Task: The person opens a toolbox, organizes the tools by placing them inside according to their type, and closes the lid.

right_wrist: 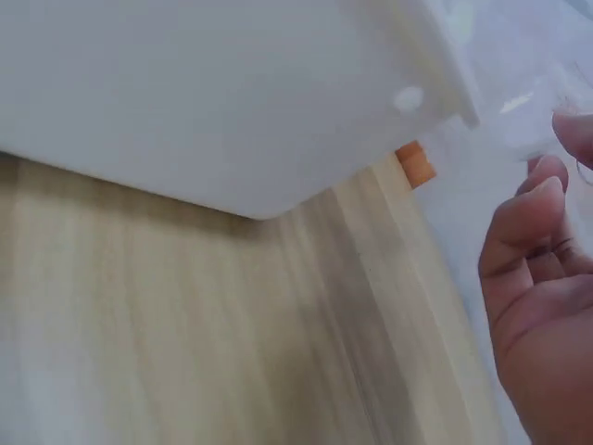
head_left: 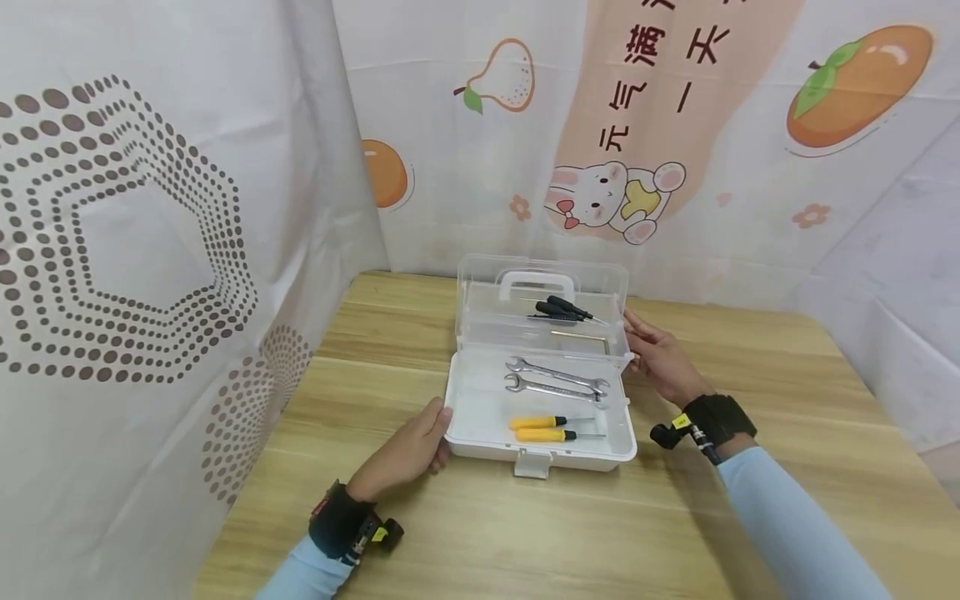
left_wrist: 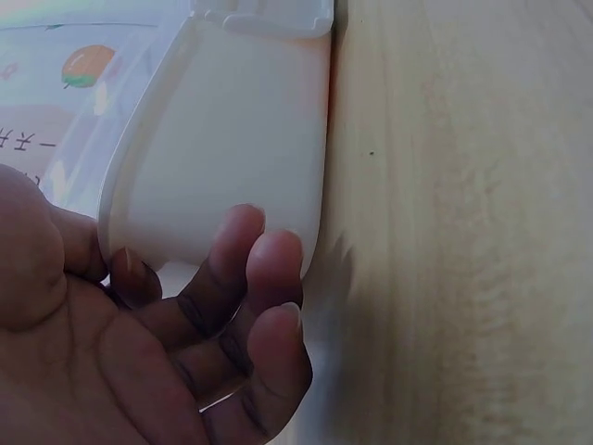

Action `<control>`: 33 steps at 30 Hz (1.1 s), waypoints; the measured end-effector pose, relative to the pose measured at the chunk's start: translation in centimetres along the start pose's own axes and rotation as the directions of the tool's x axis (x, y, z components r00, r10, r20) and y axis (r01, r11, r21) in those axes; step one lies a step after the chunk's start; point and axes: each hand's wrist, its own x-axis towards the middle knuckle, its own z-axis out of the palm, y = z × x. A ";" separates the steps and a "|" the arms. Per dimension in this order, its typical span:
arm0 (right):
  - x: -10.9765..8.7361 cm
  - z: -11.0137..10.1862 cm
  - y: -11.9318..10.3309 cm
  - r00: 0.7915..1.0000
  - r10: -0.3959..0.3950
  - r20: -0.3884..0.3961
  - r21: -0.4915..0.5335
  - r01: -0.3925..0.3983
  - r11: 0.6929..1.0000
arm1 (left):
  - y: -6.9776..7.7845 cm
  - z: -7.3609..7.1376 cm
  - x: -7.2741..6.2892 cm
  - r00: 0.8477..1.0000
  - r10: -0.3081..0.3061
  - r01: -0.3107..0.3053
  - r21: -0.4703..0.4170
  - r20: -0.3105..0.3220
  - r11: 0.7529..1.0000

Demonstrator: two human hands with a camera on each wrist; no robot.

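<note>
A white toolbox (head_left: 480,392) lies on the table with its clear lid (head_left: 487,321) raised. My left hand (head_left: 408,442) holds the toolbox's front left corner, thumb at the rim; in the left wrist view its bent fingers (left_wrist: 275,264) lie along the outer wall. At the lid's right edge, my right hand (head_left: 663,354) grips with thumb and fingers; the right wrist view shows those fingers (right_wrist: 523,218) bent beside the clear plastic. Two open-end wrenches (head_left: 558,372) and two yellow-handled screwdrivers (head_left: 538,422) lie in the box. Black-handled screwdrivers (head_left: 558,308) and a brass-coloured hex key (head_left: 581,336) show in the lid.
A white carry handle (head_left: 537,279) is on the lid and a latch (head_left: 532,464) hangs at the box's front. The wood-grain table (head_left: 570,533) extends around the box. Printed curtains (head_left: 450,167) hang behind and to the left.
</note>
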 end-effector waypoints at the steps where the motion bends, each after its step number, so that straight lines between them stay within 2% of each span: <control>1: -0.1 0.1 -0.2 1.000 -0.013 -0.012 -0.020 0.013 1.000 | 0.0 0.0 0.0 1.000 -0.002 0.002 -0.005 -0.003 1.000; 6: -0.9 0.9 -0.5 0.992 -0.033 -0.118 -0.034 0.029 0.999 | -0.1 0.0 -0.2 1.000 -0.012 0.011 -0.022 -0.017 1.000; 11: -1.1 2.0 -0.5 0.974 -0.084 -0.211 -0.019 0.082 0.996 | -0.3 0.1 -0.4 0.999 -0.024 0.023 -0.019 -0.037 1.000; 13: -1.0 2.4 -0.7 0.962 -0.116 -0.249 -0.022 0.114 0.993 | -0.3 0.2 -0.4 0.999 -0.019 0.018 -0.019 -0.044 1.000; 19: -1.3 3.4 -1.6 0.902 -0.241 -0.358 -0.078 0.228 0.971 | -0.1 0.2 -0.3 0.999 0.002 -0.003 -0.018 -0.054 1.000; 24: -2.5 3.5 -2.1 0.883 -0.335 -0.328 -0.260 0.257 0.931 | -0.3 0.3 -0.2 0.999 0.005 -0.007 -0.048 -0.048 0.999; 28: -4.1 3.6 -2.5 0.873 -0.416 -0.256 -0.392 0.300 0.870 | -0.4 0.0 -0.2 1.000 -0.008 0.006 -0.086 -0.028 0.996; 33: -6.1 4.0 -2.9 0.862 -0.479 -0.164 -0.541 0.328 0.774 | -0.3 -0.2 -0.3 0.999 -0.028 0.025 -0.112 -0.032 0.993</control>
